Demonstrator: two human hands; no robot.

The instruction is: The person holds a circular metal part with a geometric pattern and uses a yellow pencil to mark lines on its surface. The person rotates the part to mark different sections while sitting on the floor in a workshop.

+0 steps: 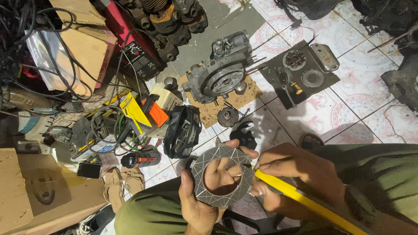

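The left hand [198, 198] is cradling a flat grey metal ring plate with a scored, cross-hatched face [223, 176] over the lap, fingers curling through its centre hole and thumb along the rim. The right hand [289, 180] is gripping a yellow-handled tool [305, 201], its working end meeting the ring's right edge. The step in hand appears to be working that edge; steady support is needed. A grey engine casing [222, 74] is lying on the tiled floor [348, 104], well apart.
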